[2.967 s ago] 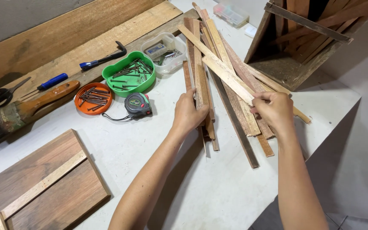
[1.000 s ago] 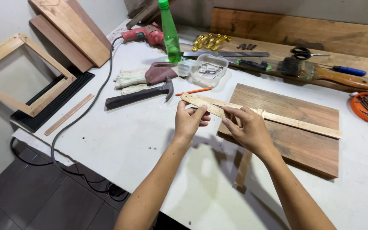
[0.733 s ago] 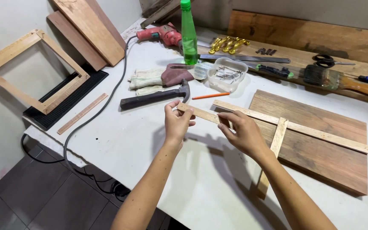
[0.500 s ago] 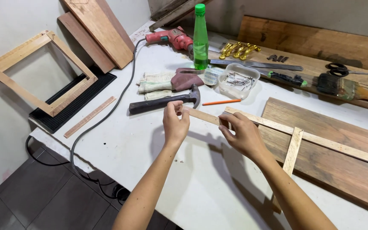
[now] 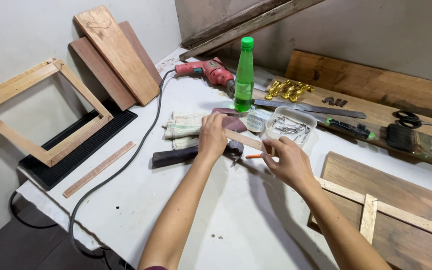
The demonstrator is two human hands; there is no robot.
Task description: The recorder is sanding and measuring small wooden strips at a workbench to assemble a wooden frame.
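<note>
Pinching thin wood strip (pale, flat) w/ left hand, right hand.

Open white tabletop near-side of both hands, yet crowded just beyond the left hand by hammer, folded gloves, green bottle and red drill, and beyond the right hand by a nail tub.
</note>
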